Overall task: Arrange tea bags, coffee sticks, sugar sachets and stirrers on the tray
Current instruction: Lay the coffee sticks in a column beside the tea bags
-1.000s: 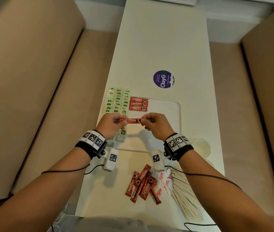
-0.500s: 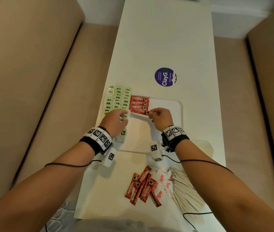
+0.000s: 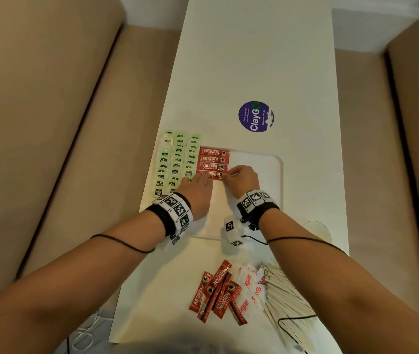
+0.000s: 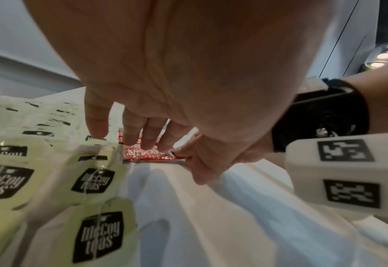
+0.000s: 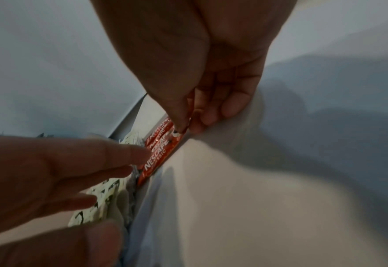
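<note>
I am sitting between two tan sofa cushions [image 3: 37,123] at a long white table [image 3: 254,60], looking down from the head view. The white tray [image 3: 267,180] is lying across it, its left side packed with rows of green tea bags [image 3: 177,159]. I am stacking red coffee sticks [image 3: 213,159] beside them so each kind is keeping its own column. My left hand [image 3: 198,190] and right hand [image 3: 241,178] are meeting at the fourth stick [image 3: 212,174], squaring it under the other three. The tray's right half is lying bare, giving room for what is waiting near me: loose coffee sticks [image 3: 216,292], sugar sachets [image 3: 249,284] and wooden stirrers [image 3: 287,302].

From the left wrist view, my left fingers [image 4: 147,135] are reaching out nearly straight, tips pressing the stick's left end down against the tea bags' edge.

From the right wrist view, my right thumb and forefinger are pinching the stick's right end narrowly, steering it parallel. I judge the tight seam leaves little slack for nudging.
</note>
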Tool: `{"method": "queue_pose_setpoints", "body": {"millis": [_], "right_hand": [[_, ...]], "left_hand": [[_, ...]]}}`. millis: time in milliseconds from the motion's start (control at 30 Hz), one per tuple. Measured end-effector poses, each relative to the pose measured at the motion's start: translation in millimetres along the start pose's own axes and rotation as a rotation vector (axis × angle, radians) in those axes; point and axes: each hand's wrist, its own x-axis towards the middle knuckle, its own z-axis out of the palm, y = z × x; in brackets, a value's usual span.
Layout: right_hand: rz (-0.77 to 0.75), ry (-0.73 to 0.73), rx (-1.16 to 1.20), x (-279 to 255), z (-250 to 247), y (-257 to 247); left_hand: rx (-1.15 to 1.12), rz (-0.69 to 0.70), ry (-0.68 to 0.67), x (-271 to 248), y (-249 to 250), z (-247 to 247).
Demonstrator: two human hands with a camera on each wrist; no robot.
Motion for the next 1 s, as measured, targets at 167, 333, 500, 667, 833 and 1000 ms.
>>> {"method": "queue_pose_setpoints", "body": {"millis": [167, 333, 500, 667, 833, 1000], "right_hand": [[-0.050, 0.042, -0.079, -1, 3, 0], [-0.116, 0.014, -0.175, -5, 5, 5], [-0.107, -0.001, -0.157, -8, 1, 5], [-0.133, 0.009, -0.129, -9, -1, -1], [-0.221, -0.066, -0.226, -9, -5, -12], [-0.267, -0.107, -0.289, -10, -9, -12]], "left_hand": [[0.046, -0.062, -0.008, 8, -2, 3], [0.135, -0.060, 0.046, 11, -1, 4], [0.157, -0.060, 0.047, 11, -1, 6], [0.142, -0.047, 0.066, 9, -2, 6], [0.096, -0.089, 0.002, 15, -3, -3], [0.122, -0.113, -0.086, 21, -6, -2]]}}
